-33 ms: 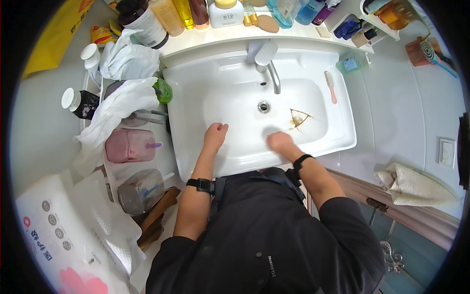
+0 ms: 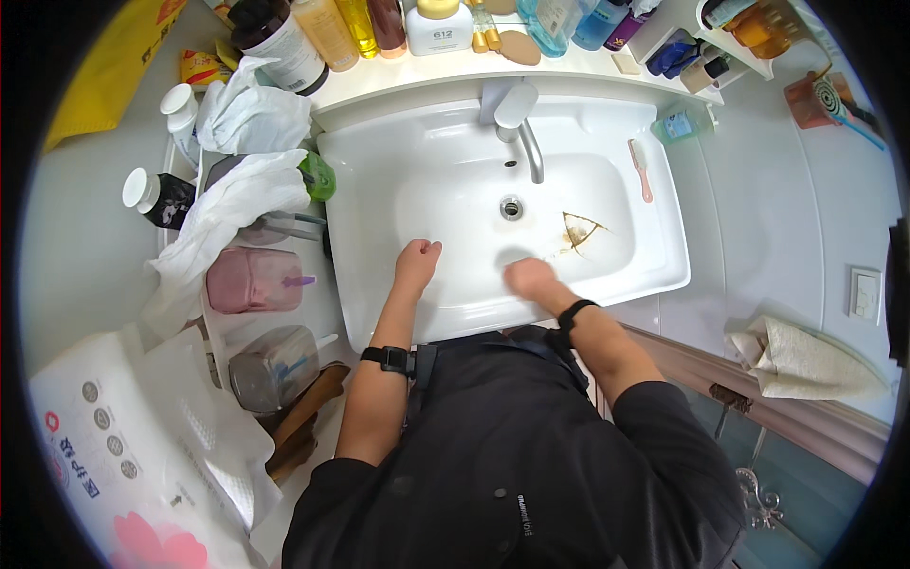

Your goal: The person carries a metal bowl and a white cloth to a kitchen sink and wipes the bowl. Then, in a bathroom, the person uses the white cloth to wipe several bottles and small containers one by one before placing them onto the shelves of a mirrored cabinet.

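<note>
My left hand (image 2: 418,263) is closed in a fist over the near left part of the white sink (image 2: 379,180), and nothing shows sticking out of it. To its right, my right hand (image 2: 531,280) is also closed, over the near side of the basin and slightly blurred. Anything inside its fingers is hidden from sight. Beyond the right hand, a brown-stained triangular crack (image 2: 580,229) marks the basin floor. The drain (image 2: 511,208) lies between and beyond my hands, under the metal faucet (image 2: 531,147).
A pink-handled brush (image 2: 641,173) lies on the sink's right ledge. Several bottles line the shelf (image 2: 398,76) behind. Left of the sink are white crumpled plastic (image 2: 237,194), a pink container (image 2: 251,282) and a grey clear one (image 2: 275,368). A beige towel (image 2: 801,360) hangs at the right.
My right hand has shifted slightly left and nearer to me, away from the crack. My left hand has stayed in place.
</note>
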Available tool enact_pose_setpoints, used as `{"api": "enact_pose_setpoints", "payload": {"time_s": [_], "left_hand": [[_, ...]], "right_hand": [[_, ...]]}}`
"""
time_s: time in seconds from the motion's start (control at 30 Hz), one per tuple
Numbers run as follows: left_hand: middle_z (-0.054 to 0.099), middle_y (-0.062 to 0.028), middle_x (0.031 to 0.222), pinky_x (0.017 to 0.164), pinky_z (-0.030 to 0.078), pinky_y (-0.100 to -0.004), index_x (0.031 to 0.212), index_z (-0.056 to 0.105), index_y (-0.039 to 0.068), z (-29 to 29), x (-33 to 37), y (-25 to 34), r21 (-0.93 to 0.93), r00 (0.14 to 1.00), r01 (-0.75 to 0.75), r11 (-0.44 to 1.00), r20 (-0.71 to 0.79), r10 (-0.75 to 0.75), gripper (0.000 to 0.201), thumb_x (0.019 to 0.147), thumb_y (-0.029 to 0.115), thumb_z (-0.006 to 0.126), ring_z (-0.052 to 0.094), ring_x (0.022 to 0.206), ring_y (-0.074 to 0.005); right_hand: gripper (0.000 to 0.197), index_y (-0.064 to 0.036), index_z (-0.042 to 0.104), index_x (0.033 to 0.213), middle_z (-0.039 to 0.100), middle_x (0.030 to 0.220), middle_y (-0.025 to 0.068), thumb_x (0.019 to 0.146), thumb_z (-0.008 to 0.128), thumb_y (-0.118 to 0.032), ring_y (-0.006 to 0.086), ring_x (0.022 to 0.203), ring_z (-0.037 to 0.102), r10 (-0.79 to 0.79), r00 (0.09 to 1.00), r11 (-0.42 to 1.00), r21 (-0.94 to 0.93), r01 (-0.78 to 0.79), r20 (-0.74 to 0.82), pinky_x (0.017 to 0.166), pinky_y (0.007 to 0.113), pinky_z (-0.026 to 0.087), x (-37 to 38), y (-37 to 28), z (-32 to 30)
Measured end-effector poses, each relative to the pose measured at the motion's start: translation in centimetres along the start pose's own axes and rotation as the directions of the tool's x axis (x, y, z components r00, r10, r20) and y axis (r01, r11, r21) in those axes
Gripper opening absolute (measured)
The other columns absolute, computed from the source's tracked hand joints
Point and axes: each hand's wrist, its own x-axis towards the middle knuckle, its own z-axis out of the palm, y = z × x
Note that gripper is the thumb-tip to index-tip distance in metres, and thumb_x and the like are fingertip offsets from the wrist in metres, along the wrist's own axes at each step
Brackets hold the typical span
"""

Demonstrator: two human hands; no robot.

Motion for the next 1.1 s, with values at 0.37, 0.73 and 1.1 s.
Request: {"api": "enact_pose_setpoints", "payload": {"time_s": [0.37, 0.73, 1.1], "left_hand": [[0.064, -0.0123, 0.084, 0.072, 0.047, -0.0338, 0.097, 0.062, -0.001, -3.6, -2.7, 0.3, 0.07, 0.995, -0.052, 0.996, -0.082, 0.057, 0.039, 0.081, 0.034, 0.061, 0.061, 0.077, -0.0238], [0.063, -0.009, 0.093, 0.074, 0.046, -0.027, 0.107, 0.059, -0.004, 1.9, -2.9, 6.3, -0.119, 0.932, -0.296, 0.948, 0.181, 0.314, 0.038, 0.084, 0.027, 0.062, 0.058, 0.084, -0.0153], [0.061, -0.0067, 0.097, 0.07, 0.048, -0.0265, 0.107, 0.052, 0.005, 5.6, -3.4, 11.8, -0.511, 0.946, 0.13, 0.85, 0.32, 0.048, 0.023, 0.092, 0.022, 0.048, 0.061, 0.083, -0.0146]], "right_hand": [[0.044, -0.0013, 0.061, 0.074, 0.062, 0.076, 0.0209, 0.092, 0.034, -0.032, 0.0387, 0.068, 0.06, -0.25, 0.839, 0.903, 0.195, 0.382, -0.482, 0.07, 0.045, 0.048, 7.2, -8.9, -2.9], [0.042, -0.004, 0.04, 0.127, 0.054, 0.11, 0.0091, 0.088, 0.053, -0.009, 0.0179, 0.092, 0.058, -0.198, 0.975, -0.282, 0.959, 0.039, -0.098, 0.084, 0.033, 0.05, 0.2, -3.9, -7.2], [0.042, -0.0002, 0.047, 0.124, 0.059, 0.089, 0.0051, 0.082, 0.051, -0.003, 0.0112, 0.071, 0.055, -0.045, 0.979, 0.132, 0.97, 0.205, -0.201, 0.06, 0.024, 0.046, -3.2, 3.2, -8.6]]}}
